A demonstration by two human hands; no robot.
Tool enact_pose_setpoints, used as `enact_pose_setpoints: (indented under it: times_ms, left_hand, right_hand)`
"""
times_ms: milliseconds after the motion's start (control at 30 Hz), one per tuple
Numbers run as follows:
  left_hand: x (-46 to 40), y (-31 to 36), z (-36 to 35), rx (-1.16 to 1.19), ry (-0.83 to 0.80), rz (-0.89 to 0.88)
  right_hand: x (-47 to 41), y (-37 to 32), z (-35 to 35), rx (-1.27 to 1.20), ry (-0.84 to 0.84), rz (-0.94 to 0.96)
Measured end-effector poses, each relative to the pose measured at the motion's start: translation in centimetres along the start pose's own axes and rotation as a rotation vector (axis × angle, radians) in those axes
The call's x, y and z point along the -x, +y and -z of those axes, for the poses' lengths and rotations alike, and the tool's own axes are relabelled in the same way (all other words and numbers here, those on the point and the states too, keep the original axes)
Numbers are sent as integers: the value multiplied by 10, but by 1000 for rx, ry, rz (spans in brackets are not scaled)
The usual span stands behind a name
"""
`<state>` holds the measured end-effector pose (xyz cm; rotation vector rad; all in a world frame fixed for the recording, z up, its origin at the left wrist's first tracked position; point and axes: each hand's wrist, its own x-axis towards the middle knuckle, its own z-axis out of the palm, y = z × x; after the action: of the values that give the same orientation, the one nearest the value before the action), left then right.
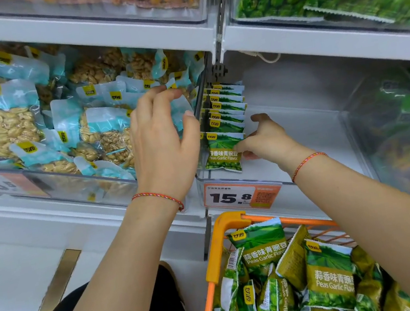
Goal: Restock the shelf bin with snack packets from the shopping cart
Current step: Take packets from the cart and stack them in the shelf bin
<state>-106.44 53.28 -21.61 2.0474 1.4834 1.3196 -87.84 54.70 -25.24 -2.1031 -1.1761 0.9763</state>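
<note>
Currently: hands at the clear shelf bin point(301, 123), green pea packets point(221, 114) filed upright in a row along its left wall.
Right hand point(266, 139) fingers curled, pinching the front glossy foil packet point(223, 152) by its edge (serrated top seam). Left hand point(163, 140) fingers spread and relaxed against the bin's left wall, gripping nothing. More crinkled packets point(300, 275) heaped loose in the orange wire shopping cart point(219, 248) below.

Green pea packets standing in bin row point(223, 125): roughly 8. Hands: 2. Orange cart point(217, 259): 1. Price tags: 3.
</note>
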Motion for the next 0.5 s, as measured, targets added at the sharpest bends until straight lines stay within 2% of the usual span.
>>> enact_pose_setpoints:
  times_ms: [67,200,300,500]
  left_hand:
    - [6,2,4,26,14,-8]
    - [31,11,15,76,26,-49]
    - [50,27,21,108,-34,-98]
    - [82,67,35,46,-165,-258]
  right_hand:
    - [11,2,11,35,41,6]
    - [50,8,39,-83,300,206]
    - [89,15,55,-148,325,301]
    - [160,28,80,-50,355,406]
